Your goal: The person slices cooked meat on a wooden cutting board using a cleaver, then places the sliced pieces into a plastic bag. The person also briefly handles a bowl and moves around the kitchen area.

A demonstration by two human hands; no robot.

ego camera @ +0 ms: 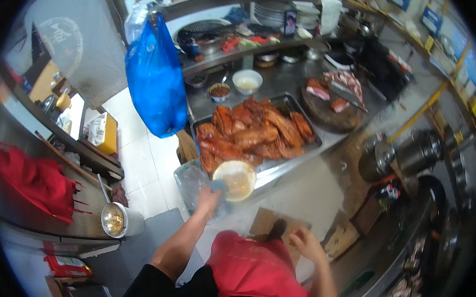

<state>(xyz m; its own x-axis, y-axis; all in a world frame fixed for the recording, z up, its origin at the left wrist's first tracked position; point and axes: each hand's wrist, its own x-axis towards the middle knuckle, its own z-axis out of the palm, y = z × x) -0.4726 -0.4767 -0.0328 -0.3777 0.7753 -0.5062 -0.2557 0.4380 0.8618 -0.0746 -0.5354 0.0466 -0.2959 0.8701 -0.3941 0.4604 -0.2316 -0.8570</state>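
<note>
My left hand [210, 198] grips a blue-grey cloth [220, 188] at the side of a round, pale bowl [235, 181] with brownish contents; whether the fingers also hold the bowl's rim is unclear. The bowl is at the near left corner of a metal tray [319, 142] heaped with reddish-brown cooked meat [256, 129]. My right hand [303, 239] hangs beside the red apron [254, 265], fingers partly curled, with no object visible in it. Beyond the tray are a white bowl of pale liquid [247, 82] and a small bowl of dark red sauce [219, 92].
A round chopping board [327, 113] bears meat and a cleaver [345, 94]. A blue plastic bag [156, 76] hangs left of the tray. A white bucket with a ladle [133, 223] stands at lower left. The stove side with metal pots [420, 153] lies right; a cardboard piece [266, 221] is on the floor.
</note>
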